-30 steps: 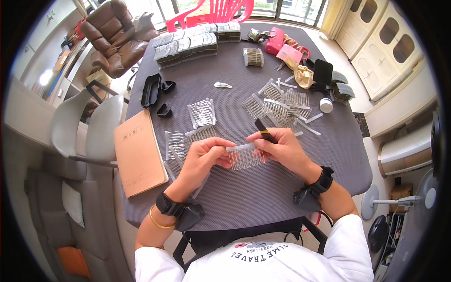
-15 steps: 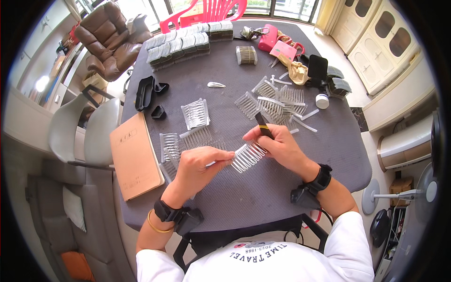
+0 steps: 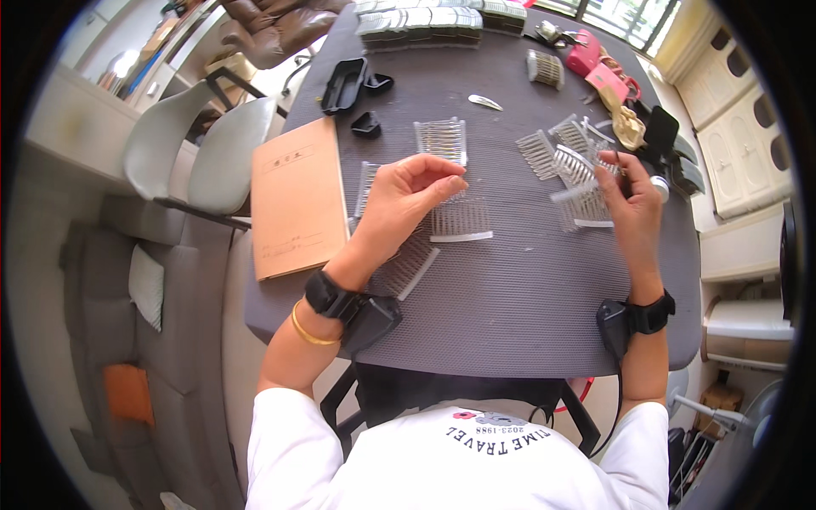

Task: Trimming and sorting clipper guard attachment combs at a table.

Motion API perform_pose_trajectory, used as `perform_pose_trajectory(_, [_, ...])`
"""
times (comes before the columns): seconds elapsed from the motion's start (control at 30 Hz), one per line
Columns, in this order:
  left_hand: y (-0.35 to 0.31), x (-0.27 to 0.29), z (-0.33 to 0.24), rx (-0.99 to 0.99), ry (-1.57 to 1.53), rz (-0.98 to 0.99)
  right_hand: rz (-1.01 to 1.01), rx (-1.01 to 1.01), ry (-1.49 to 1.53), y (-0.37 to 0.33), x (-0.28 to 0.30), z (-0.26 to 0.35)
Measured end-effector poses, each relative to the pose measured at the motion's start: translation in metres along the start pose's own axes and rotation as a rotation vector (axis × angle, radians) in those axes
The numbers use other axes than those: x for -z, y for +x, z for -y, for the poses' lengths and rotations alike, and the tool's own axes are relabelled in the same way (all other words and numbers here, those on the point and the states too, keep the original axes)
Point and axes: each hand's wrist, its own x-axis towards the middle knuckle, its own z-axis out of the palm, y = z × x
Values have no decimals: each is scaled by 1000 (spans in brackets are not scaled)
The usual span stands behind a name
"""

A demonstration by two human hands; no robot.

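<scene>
The left hand (image 3: 404, 200) has thumb and fingers almost meeting; whether anything thin sits between them cannot be told. Clear combs (image 3: 461, 219) lie beyond and nearer than those fingers on the desk (image 3: 527, 314). The right hand (image 3: 633, 204) has half-curled fingers over a jumbled comb pile (image 3: 575, 167); any grip is unclear. Handling looks partway: both groups hold several combs.

On the surface (image 3: 510, 314), a notebook (image 3: 299, 204) lies along the left edge, stacked bundles (image 3: 421, 32) near the far edge, loose combs (image 3: 535, 155) toward the right edge.
</scene>
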Motion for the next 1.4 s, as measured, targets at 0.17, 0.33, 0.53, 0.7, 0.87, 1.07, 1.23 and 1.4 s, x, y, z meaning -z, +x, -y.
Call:
perform_pose_trajectory(0.17, [-1,-1,-1,-278,465,76,-107,110,-165,-4,-6,-7])
perform_pose_trajectory(0.33, [-16,3,-4,-389,963,353,283,186,-83,-24,-36,9])
perform_pose_trajectory(0.53, [-10,0,-19,-277,880,454,311,196,-98,-25,-36,7])
perform_pose_trajectory(0.7, [-9,-3,-18,-412,772,239,284,198,-74,-26,-35,3])
perform_pose_trajectory(0.87, [-17,-14,-12,-21,36,153,412,-56,392,-36,-42,14])
perform_pose_trajectory(1.07, [-21,-33,-9,405,-491,445,575,-296,604,-40,-45,27])
perform_pose_trajectory(1.23, [-3,-29,-41,463,-353,481,526,-486,994,-30,-38,7])
perform_pose_trajectory(1.4, [-17,3,-121,483,134,467,553,-515,1131,-21,-36,7])
